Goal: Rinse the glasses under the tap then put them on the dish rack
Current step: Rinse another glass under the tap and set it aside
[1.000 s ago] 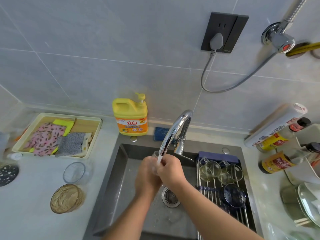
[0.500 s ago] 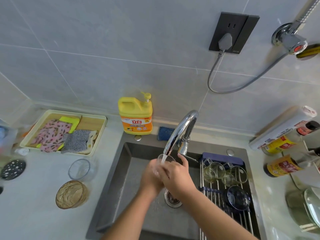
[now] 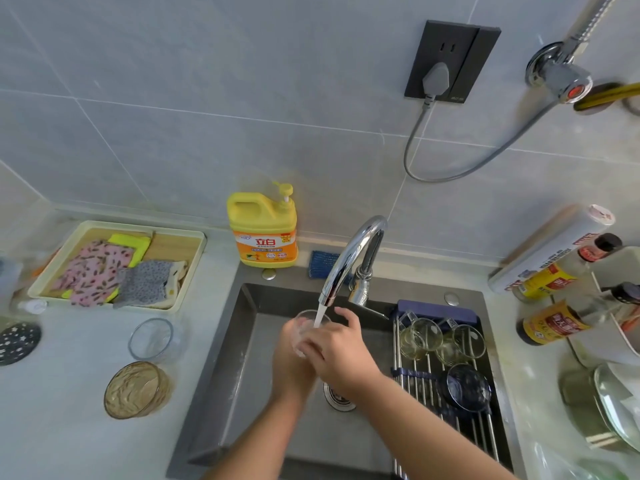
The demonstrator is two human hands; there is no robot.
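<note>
Water (image 3: 318,315) pours from the tap (image 3: 349,258) into a clear glass (image 3: 306,322); the left hand (image 3: 291,365) has its grip closed round it from beneath; the right hand (image 3: 341,355) clasps its side. Three rinsed glasses (image 3: 424,337) lie on the dish rack (image 3: 429,379).

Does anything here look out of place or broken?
Nothing looks spilled or broken. The one oddity: a grey plug sits in the black wall socket above the chrome tap, its cable looping down the tiles, near water filling the clear glass gripped by left hand and right hand.

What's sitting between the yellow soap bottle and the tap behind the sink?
A blue sponge lies between the soap bottle and the tap, shown in the head view.
</note>
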